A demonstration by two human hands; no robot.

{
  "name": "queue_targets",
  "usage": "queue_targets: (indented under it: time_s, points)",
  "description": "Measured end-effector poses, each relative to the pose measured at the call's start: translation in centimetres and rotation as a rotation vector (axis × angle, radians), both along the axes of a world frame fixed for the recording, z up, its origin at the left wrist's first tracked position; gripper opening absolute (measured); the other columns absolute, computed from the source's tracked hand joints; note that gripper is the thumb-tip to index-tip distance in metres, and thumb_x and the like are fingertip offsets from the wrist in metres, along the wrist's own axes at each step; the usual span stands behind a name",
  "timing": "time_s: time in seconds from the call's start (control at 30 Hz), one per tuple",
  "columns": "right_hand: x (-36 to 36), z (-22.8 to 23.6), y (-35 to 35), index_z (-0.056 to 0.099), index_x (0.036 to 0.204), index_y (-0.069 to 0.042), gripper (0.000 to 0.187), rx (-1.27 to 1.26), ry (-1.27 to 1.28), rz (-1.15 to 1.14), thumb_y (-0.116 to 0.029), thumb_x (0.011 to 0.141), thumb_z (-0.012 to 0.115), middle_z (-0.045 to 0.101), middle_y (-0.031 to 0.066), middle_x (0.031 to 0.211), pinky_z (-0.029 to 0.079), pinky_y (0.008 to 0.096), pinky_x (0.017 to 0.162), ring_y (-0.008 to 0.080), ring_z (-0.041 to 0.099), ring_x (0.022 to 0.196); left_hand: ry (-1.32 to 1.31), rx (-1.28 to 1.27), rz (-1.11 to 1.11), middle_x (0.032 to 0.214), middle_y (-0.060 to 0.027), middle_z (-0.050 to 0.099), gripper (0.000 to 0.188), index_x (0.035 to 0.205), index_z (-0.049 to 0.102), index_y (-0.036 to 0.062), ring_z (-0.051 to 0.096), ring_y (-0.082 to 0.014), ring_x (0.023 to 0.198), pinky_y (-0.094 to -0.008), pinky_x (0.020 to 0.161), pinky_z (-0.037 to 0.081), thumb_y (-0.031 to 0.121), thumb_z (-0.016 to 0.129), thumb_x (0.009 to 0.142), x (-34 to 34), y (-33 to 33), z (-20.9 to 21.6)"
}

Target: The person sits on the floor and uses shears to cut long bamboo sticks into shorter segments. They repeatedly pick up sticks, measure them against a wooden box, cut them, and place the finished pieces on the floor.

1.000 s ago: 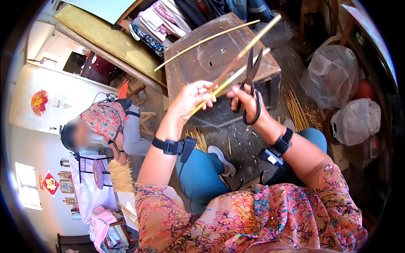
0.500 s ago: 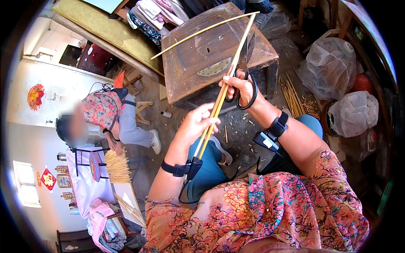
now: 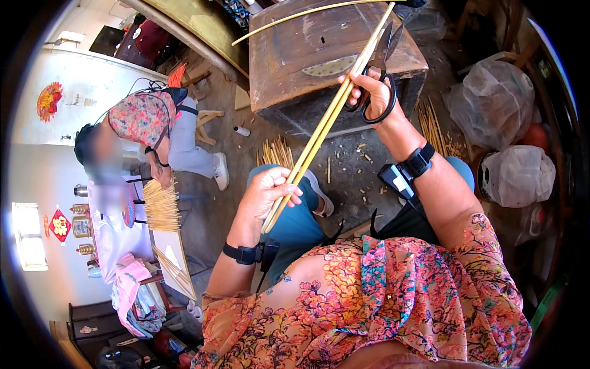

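Observation:
Two long, thin yellowish stalks slant across the middle, from lower left up to the top of the wooden chest. My left hand is closed round them near their lower ends, the thumb lying along them. Higher up, my right hand pinches the same stalks between thumb and fingers. It also holds a pair of large scissors with black handle loops; the blades point up, slightly apart, beside the stalks' upper part. Another long stalk lies across the top of the chest.
A stalk bundle and cut bits lie on the floor beyond my knees. More stalks lie at right, near plastic-wrapped containers. At left, a person bends over a pile of stalks by a low board.
My left hand has closed round the stalks' lower ends; its fingers were looser before. Both hands and the stalks appear shifted in the picture, as the whole view has moved.

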State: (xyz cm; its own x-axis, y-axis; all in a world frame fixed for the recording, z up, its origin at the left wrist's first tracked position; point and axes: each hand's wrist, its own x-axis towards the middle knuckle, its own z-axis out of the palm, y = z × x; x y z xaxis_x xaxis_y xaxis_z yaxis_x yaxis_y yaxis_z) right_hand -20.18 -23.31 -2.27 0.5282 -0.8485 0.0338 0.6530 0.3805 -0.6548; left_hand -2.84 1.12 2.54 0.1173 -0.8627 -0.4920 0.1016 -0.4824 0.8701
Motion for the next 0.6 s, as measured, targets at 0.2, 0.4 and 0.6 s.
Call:
queue_targets:
  time_s: [0.2, 0.4, 0.6]
  points:
    - [-0.2, 0.1, -0.3, 0.06, 0.083, 0.007, 0.015, -0.002, 0.116, -0.025, -0.007, 0.084, 0.059, 0.064, 0.0126, 0.073, 0.045, 0.0245, 0.046, 0.0125, 0.051, 0.05, -0.017, 0.004, -0.002, 0.081, -0.0166, 0.065, 0.015, 0.1, 0.054, -0.0045, 0.065, -0.0233, 0.066, -0.0297, 0.058, 0.054, 0.002, 0.054, 0.087, -0.1, -0.5, -0.6]
    - [0.2, -0.1, 0.1, 0.062, 0.079, 0.005, 0.016, -0.014, 0.158, -0.071, -0.01, 0.083, 0.06, 0.058, 0.0067, 0.061, 0.042, 0.025, 0.045, 0.013, 0.05, 0.047, 0.051, -0.018, -0.058, 0.089, -0.0167, 0.065, 0.024, 0.107, 0.055, -0.0039, 0.065, -0.0227, 0.073, -0.0307, 0.064, 0.054, 0.015, 0.051, 0.092, 0.4, -0.1, -0.9]
    - [-0.3, -0.4, -0.8, 0.062, 0.082, 0.007, 0.015, 0.004, 0.123, -0.109, -0.008, 0.083, 0.06, 0.059, 0.0079, 0.066, 0.043, 0.0243, 0.047, 0.0111, 0.049, 0.053, 0.074, -0.081, -0.102, 0.099, -0.0195, 0.062, 0.032, 0.119, 0.047, -0.0052, 0.065, -0.0259, 0.082, -0.0324, 0.07, 0.053, 0.009, 0.049, 0.091, 0.5, -0.3, 0.1]
